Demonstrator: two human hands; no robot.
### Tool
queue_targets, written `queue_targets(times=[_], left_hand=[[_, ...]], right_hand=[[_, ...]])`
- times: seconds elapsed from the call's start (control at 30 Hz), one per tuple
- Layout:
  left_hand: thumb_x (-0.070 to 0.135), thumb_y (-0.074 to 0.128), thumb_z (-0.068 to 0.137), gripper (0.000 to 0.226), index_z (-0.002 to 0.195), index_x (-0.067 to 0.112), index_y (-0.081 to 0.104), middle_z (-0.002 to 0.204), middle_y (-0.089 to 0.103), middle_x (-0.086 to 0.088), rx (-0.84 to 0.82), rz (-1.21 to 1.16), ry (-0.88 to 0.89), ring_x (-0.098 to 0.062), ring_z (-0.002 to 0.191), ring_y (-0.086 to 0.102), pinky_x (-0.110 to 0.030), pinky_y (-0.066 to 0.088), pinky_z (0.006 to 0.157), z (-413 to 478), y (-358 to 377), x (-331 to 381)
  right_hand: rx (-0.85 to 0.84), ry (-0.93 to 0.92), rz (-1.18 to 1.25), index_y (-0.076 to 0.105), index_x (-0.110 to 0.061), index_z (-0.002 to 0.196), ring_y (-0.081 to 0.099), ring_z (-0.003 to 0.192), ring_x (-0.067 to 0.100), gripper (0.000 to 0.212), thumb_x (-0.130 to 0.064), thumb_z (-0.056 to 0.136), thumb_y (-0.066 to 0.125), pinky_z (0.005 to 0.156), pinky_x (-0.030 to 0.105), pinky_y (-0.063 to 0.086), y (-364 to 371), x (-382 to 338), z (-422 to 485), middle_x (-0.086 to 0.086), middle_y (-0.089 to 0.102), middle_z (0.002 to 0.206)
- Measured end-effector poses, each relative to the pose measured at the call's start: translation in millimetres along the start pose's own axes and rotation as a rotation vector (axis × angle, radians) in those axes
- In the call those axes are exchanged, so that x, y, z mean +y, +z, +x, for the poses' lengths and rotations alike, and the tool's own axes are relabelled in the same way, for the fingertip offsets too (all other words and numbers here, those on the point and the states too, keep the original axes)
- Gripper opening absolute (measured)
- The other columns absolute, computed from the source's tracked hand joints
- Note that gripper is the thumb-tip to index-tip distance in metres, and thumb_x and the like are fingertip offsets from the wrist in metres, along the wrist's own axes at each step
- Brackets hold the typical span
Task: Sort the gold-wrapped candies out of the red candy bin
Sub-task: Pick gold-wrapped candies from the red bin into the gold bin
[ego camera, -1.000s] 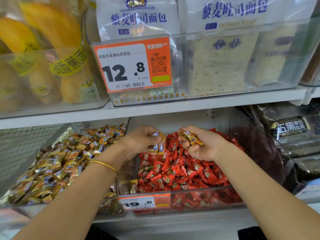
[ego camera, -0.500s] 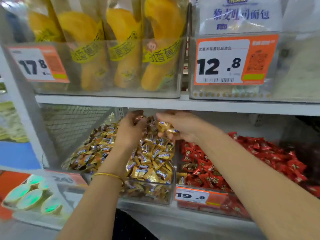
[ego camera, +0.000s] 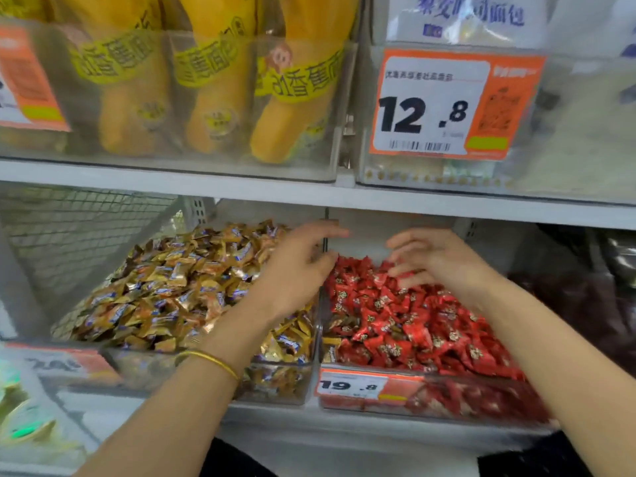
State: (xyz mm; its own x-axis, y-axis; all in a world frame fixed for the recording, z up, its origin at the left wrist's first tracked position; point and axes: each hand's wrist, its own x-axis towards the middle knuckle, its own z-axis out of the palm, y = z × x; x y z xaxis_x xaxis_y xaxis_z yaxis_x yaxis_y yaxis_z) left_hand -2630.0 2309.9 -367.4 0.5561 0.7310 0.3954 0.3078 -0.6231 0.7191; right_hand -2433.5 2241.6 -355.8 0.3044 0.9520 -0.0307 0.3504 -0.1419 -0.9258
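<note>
Two clear bins stand side by side on the lower shelf. The left bin (ego camera: 275, 387) is heaped with gold-wrapped candies (ego camera: 179, 287). The right bin (ego camera: 447, 404) holds red-wrapped candies (ego camera: 406, 325), with a few gold wrappers (ego camera: 332, 342) showing at its front left corner. My left hand (ego camera: 299, 270) hovers over the divider between the bins, fingers spread and empty. My right hand (ego camera: 433, 258) is over the back of the red heap, fingers spread, holding nothing.
A white shelf board (ego camera: 309, 194) runs just above my hands. Over it stand clear boxes of yellow bread packs (ego camera: 213, 87) and toast, with an orange 12.8 price tag (ego camera: 447, 105). A 19.8 tag (ego camera: 358, 385) hangs on the red bin. Dark bags (ego camera: 585, 304) lie at right.
Both hands held gold candies over the gold bin half a second ago. Now both are empty with fingers spread and have swung right toward the red bin. The camera view shifted too.
</note>
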Motion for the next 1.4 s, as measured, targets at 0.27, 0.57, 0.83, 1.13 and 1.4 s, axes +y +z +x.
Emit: queue_targets(times=[0.27, 0.57, 0.83, 1.13, 1.4], left_hand=[[0.007, 0.053, 0.089, 0.032, 0.113, 0.025, 0.064, 0.127, 0.053, 0.009, -0.055, 0.112, 0.065, -0.003, 0.122, 0.041, 0.001, 0.025, 0.089, 30, 33, 4], [0.010, 0.055, 0.090, 0.028, 0.110, 0.025, 0.066, 0.122, 0.055, 0.016, -0.161, 0.136, 0.083, 0.001, 0.121, 0.043, -0.019, 0.029, 0.106, 37, 34, 2], [0.014, 0.057, 0.089, 0.027, 0.106, 0.033, 0.066, 0.118, 0.059, 0.018, -0.189, 0.170, 0.100, -0.005, 0.120, 0.046, -0.039, 0.034, 0.107, 36, 34, 0], [0.015, 0.057, 0.090, 0.027, 0.112, 0.027, 0.066, 0.122, 0.058, 0.011, -0.225, 0.319, 0.156, -0.009, 0.120, 0.045, -0.024, 0.031, 0.105, 34, 32, 2], [0.007, 0.049, 0.089, 0.038, 0.123, 0.019, 0.058, 0.131, 0.048, 0.000, -0.577, 0.694, 0.198, -0.021, 0.125, 0.041, -0.040, 0.039, 0.102, 68, 82, 14]], right_hand=[[-0.394, -0.249, -1.148, 0.049, -0.036, 0.132, 0.039, 0.125, 0.019, 0.049, -0.037, 0.085, 0.065, 0.107, 0.039, 0.030, 13, 59, 29, -0.011, 0.049, 0.137], [0.177, -0.198, -1.224, 0.057, -0.027, 0.121, 0.047, 0.120, 0.021, 0.036, -0.036, 0.086, 0.062, 0.093, 0.033, 0.041, -34, 53, 30, -0.003, 0.055, 0.124], [-0.385, -0.168, -0.667, 0.062, -0.018, 0.120, 0.059, 0.102, 0.011, 0.032, -0.013, 0.088, 0.064, 0.091, 0.023, 0.048, 4, 61, 26, 0.003, 0.064, 0.117], [-0.145, 0.018, -1.103, 0.052, -0.030, 0.129, 0.049, 0.122, 0.020, 0.042, -0.028, 0.089, 0.062, 0.101, 0.032, 0.040, -62, 78, 34, -0.002, 0.053, 0.135], [-0.212, -0.321, -0.746, 0.063, -0.025, 0.121, 0.049, 0.122, 0.011, 0.032, -0.013, 0.093, 0.056, 0.107, 0.031, 0.034, -52, 72, 23, -0.006, 0.058, 0.130]])
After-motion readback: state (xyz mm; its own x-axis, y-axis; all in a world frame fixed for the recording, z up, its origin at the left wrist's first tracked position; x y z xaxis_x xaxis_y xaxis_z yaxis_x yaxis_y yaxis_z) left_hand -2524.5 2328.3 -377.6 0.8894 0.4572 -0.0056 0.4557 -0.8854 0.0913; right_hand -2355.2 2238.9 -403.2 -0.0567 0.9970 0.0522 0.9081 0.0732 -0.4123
